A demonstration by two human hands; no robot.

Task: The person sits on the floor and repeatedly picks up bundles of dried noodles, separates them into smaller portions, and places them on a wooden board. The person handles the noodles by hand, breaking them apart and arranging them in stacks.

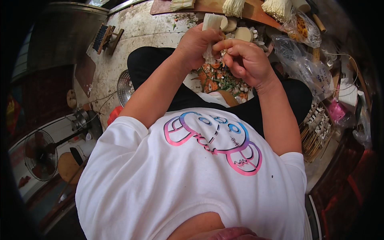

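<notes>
My left hand point(196, 45) is closed around a long, flat white piece point(213, 21), which stands up out of the grip; its kind is not clear. Close beside it, my right hand point(249, 60) has its thumb and index finger pinched together near the white piece's side, the other fingers curled. Whatever lies between those fingertips is too small to make out. Below both hands, between my knees, spreads a heap of orange, green and white vegetable scraps point(218, 78). Pale round slices point(243, 35) lie just beyond the right hand.
Bundles of thin white enoki mushrooms point(233, 7) rest on a brown board point(208, 5) at the far side. Clear plastic bags point(306, 70) and skewers with pale pieces point(316, 130) lie at the right. A metal colander point(125, 87), small stool point(107, 39) and fan point(40, 154) stand left.
</notes>
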